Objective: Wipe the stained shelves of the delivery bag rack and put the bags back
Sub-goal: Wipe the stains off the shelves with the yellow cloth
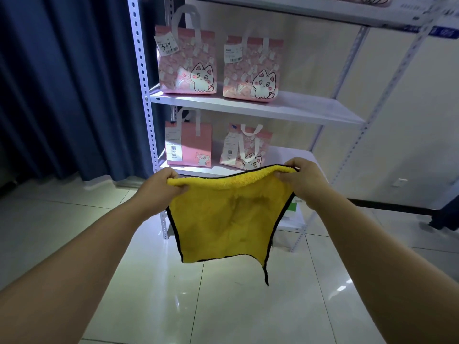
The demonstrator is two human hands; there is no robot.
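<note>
**Cloth Spread Wide Before the Bag Rack**

A person stands on the tiled floor [223, 306] facing a white metal rack [145, 95], with a yellow cloth [228, 219] stretched between both hands. The left hand [161, 184] pinches one top corner, its fingers [180, 188] curled over the hem. The right hand [301, 178] grips the opposite corner the same way, its fingers [282, 176] closed on the fluffy edge.

Held by its top corners, the cloth hangs flat and open, apart from the rack. That hold suits checking it or folding it into a pad rather than wiping. A darker patch shows near its middle; in this dim light it could be damp or dirt, and which cannot be told.

Four pink cat-print bags stand upright on the rack. The upper left bag [187, 65] and upper right bag [252, 70] sit on the middle shelf [310, 108]. The lower left bag [188, 147] and lower right bag [244, 150] sit on the lower shelf [293, 155], just beyond the cloth's top edge. All are set toward the left, leaving bare shelf at the right.

With every bag in place, wiping on these levels looks not yet begun. The bags would likely have to come off first so the cloth can reach beneath them.
</note>
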